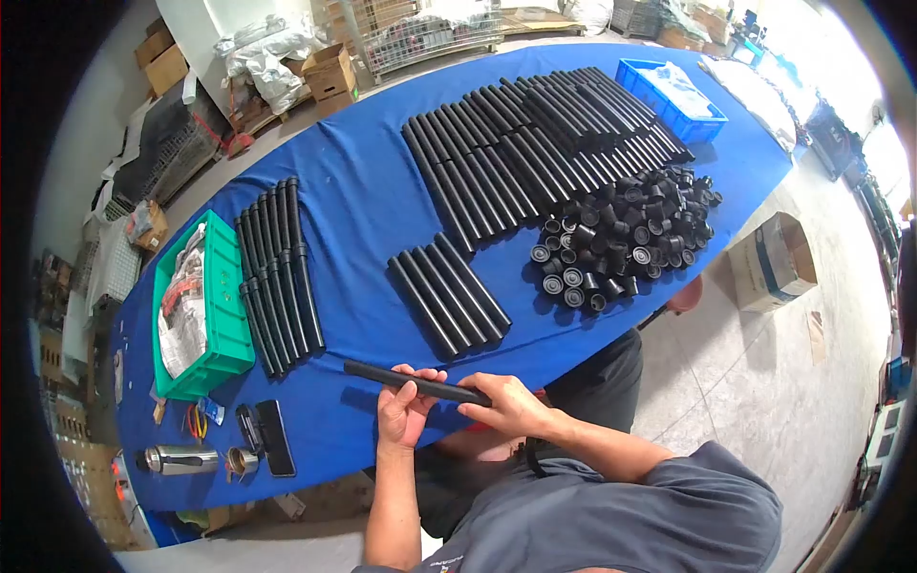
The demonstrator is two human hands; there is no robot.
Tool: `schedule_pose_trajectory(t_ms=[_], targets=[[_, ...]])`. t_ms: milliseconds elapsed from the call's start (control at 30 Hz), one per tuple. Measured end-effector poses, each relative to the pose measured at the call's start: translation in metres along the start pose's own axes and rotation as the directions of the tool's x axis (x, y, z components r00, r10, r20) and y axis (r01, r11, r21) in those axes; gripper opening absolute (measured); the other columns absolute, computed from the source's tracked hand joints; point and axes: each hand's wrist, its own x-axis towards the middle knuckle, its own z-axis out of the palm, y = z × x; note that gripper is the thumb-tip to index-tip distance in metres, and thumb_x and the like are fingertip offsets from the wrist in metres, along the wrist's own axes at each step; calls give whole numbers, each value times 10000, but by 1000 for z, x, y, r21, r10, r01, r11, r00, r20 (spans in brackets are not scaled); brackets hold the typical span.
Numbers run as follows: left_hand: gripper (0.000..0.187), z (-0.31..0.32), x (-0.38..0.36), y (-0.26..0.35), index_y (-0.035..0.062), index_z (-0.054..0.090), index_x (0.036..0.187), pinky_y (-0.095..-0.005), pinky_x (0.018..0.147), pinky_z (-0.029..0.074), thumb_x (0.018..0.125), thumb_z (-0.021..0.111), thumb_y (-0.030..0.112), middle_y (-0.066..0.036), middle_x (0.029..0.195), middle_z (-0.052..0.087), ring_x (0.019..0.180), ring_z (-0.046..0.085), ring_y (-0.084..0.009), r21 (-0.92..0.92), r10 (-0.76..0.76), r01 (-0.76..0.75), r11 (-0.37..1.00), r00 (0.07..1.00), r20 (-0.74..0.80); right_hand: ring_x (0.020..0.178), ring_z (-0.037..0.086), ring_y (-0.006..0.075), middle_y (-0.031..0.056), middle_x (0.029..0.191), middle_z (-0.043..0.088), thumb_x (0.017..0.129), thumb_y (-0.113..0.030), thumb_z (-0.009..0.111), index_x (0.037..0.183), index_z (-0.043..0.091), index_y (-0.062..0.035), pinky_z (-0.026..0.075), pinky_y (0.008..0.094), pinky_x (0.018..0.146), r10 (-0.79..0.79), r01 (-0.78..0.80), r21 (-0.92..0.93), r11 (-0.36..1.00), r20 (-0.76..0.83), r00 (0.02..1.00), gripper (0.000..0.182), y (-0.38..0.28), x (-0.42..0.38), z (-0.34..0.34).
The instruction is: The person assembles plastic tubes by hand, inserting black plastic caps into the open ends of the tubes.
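A black tube (368, 371) is held nearly level over the front edge of the blue table. My left hand (409, 409) is wrapped round its middle, palm up. My right hand (506, 403) grips its right end, which the fingers partly hide. Just beyond my hands, several black tubes (449, 296) lie side by side. Farther back is a large stack of black tubes (506, 158), and in front of it a heap of black caps (640, 229). To the left, more tubes (277, 277) with caps on them lie in a row.
On the blue table (353, 181), a green crate (227, 325) stands at the left and a blue crate (702, 126) at the back right. A phone (275, 437), a steel flask (181, 461) and scissors (198, 421) lie front left. A cardboard box (774, 263) stands on the floor at right.
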Motion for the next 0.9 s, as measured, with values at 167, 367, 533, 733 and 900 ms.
schedule_pose_trajectory(t_ms=[167,367,533,733,900], targets=[[252,4,0,0,68,611,1203,-543,1036,559,963,676,30,-251,1193,703,1200,660,-416,-12,-12,12,1000,1000,7,818,702,328,188,940,703,929,-207,733,1215,649,-2,568,413,729,80,-80,-40,996,13,997,362,-2,0,0],[236,-2,0,1,63,595,1210,-539,1039,556,986,668,80,-243,1201,700,1200,661,-409,19,-4,3,1000,999,43,782,702,322,159,905,686,922,-221,748,1253,627,-19,567,424,690,157,-153,-56,987,90,983,406,-14,-1,-3],[245,7,1,0,57,587,1213,-537,1035,560,987,673,94,-239,1190,705,1190,665,-413,38,-11,11,999,1000,-6,867,718,357,206,951,708,912,-247,750,1244,639,-6,564,426,708,-73,50,-444,895,-34,997,425,-6,-8,3],[245,1,0,1,53,588,1222,-544,1039,557,994,664,100,-242,1200,700,1200,658,-414,30,-17,16,999,999,35,879,707,361,182,953,682,918,-236,722,1229,626,-18,563,487,720,-34,39,-132,990,37,999,391,8,-7,-1],[246,0,1,-1,53,587,1226,-560,1042,550,1000,659,114,-242,1199,699,1212,651,-414,12,2,-2,1000,1000,14,897,709,372,201,965,696,917,-250,720,1215,630,-9,558,507,742,46,-32,-282,959,44,998,394,-12,-8,-4]])
